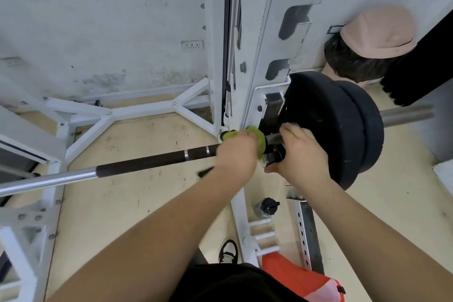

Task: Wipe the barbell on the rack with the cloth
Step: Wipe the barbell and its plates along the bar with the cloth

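My left hand (236,152) is closed around the green cloth (259,138), wrapping it over the bar (152,161) right at the inner end of the shaft, where it meets the rack (259,39). The cloth bulges out on the far side of my knuckles and toward the plates (326,125), so most of it sits between palm and steel. My right hand (302,157) is just beyond that grip, fingers curled over the collar and hook hardware with the thumb underneath; I judge it is bracing the bar, though I cannot tell exactly which part the fingers clamp on. The bar rests on the rack, its dark knurled stretch and then bare chrome running away from my left grip toward the far side of the frame.

To do this stroke well, I'd keep the cloth fully round the shaft and squeeze firmly, since knurling probably traps grime. Twisting the wrist a little while sliding away from the collar would likely reach the underside too. The right hand should hold steady so the bar doesn't roll on its hooks. I'd watch the loose cloth edge nearest the hardware; it could snag there. A bottle (267,207) stands on the floor below my grip, well clear
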The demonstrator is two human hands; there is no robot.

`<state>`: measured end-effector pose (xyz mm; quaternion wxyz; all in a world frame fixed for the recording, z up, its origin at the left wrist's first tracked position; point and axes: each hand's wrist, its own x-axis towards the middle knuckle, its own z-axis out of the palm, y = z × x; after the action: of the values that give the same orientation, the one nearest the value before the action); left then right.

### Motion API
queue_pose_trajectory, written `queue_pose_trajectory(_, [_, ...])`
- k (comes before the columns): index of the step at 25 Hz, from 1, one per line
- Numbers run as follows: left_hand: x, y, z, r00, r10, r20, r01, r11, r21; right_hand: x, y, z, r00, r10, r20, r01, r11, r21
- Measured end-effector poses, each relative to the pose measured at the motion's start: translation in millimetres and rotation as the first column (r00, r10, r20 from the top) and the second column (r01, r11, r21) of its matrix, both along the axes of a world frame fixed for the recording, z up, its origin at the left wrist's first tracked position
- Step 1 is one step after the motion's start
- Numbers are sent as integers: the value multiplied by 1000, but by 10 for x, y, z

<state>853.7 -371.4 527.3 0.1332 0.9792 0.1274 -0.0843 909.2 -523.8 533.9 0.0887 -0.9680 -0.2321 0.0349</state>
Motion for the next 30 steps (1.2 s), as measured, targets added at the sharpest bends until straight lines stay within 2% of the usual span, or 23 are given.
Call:
queue_pose_trajectory(4, [-199, -35, -11, 1000, -11, -17, 11, 999, 49, 36, 50, 51, 999, 25, 35, -20, 988, -153])
queue_pose_trajectory(7, [-455, 190, -14, 998, 7, -61, 3, 987, 159, 61, 103, 116, 998, 50, 29, -42, 972, -231])
queue_pose_trajectory(10, [-281, -28, 67, 998, 69, -9, -68, 990, 125, 57, 143, 164, 998, 56, 26, -47, 964, -263])
queue_pose_trajectory(13, [-77, -274, 81, 1000, 23, 21, -25, 997, 69, 51, 137, 179, 998, 63, 16, -58, 973, -223])
queue_pose_trajectory(16, [-282, 38, 76, 1000, 4, -28, -2, 997, 75, 33, 98, 146, 999, 40, 29, -34, 979, -200])
queue_pose_trajectory(20, [-445, 151, 51, 992, 126, 9, -126, 983, 132, 18, 85, 90, 998, 47, 46, -37, 981, -193])
queue_pose_trajectory(22, [-334, -112, 33, 988, 154, 28, -156, 984, 85, -1, 63, 76, 999, 35, 28, -30, 988, -152])
queue_pose_trajectory(24, [-236, -272, -48, 992, 110, 56, -110, 994, 12, -49, 55, 56, 997, 47, 57, -43, 996, -81])
queue_pose_trajectory(27, [-385, -160, -109, 997, 43, 59, -45, 999, 25, -227, 171, -13, 975, 156, 159, -144, 986, -89])
queue_pose_trajectory(30, [-674, 247, -140, 995, 87, 52, -89, 995, 38, -301, 448, -4, 960, 270, 73, -271, 963, 1])
